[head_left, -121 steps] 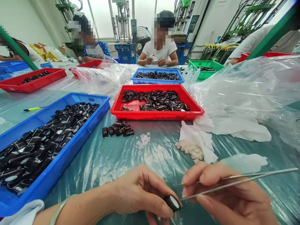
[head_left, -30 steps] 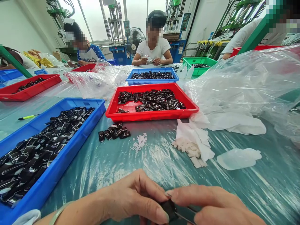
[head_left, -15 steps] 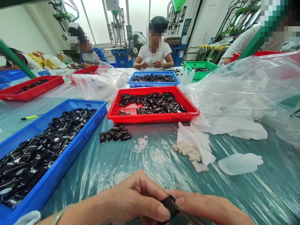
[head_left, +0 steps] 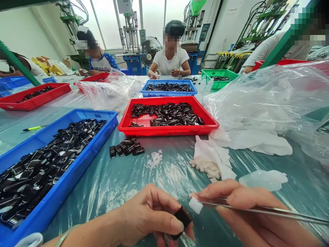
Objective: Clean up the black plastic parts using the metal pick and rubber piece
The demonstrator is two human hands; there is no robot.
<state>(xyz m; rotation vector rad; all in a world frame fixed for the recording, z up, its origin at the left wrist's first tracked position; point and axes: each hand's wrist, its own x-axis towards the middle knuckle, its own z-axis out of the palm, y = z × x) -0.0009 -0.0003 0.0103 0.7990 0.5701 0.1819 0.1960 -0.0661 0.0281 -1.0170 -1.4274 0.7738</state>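
My left hand (head_left: 151, 219) pinches a small black rectangular part (head_left: 183, 219) between thumb and fingers, low in the middle of the view. To its right, my right hand (head_left: 246, 206) is closed on thin metal tweezers (head_left: 259, 209). A small white square piece (head_left: 195, 205) sits at the tweezers' tip, just apart from the black part. Beyond my hands lie a little pile of black parts (head_left: 128, 147) and some white scraps (head_left: 155, 160). Pale strips (head_left: 205, 168) rest on a white cloth (head_left: 214, 154) ahead of my right hand.
A blue tray (head_left: 77, 164) of black parts stands on the left, and a red tray (head_left: 168, 130) of them ahead. Crumpled clear plastic (head_left: 272, 96) covers the right side. A green pen (head_left: 34, 128) lies far left. Co-workers sit across the table.
My right hand has drawn away from the black part to the right, and the tweezers with the white piece now show. My left hand still holds the black part, now tilted differently.
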